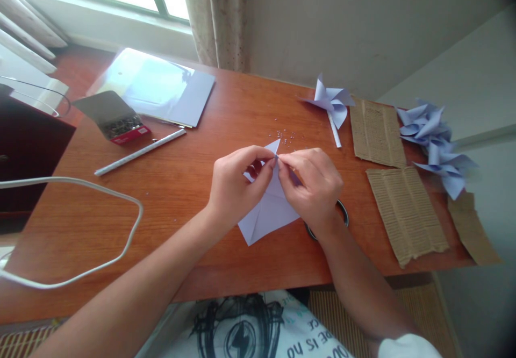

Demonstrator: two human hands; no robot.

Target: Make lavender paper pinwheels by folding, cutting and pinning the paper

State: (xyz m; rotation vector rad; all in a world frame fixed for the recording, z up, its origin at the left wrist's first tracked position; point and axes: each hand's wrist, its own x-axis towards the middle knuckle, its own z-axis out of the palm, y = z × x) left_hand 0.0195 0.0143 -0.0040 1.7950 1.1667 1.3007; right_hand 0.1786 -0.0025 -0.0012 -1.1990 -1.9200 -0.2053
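My left hand is closed in a pinch near a corner of a creased pale lavender sheet of paper. Fingertips of my right hand pinch at the same spot, nearly touching the left ones. One pointed corner sticks out beyond the fingers, while the wider part spreads below the hands over the table. Exactly how the edge sits between the fingertips is too small to see. Under my right wrist, a dark ring-shaped thing is partly hidden. Tiny scattered bits lie just past the paper.
A paper pinwheel on a white stick lies at the back; more pinwheels are heaped right, beside corrugated cardboard pieces. Leftward are a rolled paper stick, an open box of small metal pieces, a folder and a white cable.
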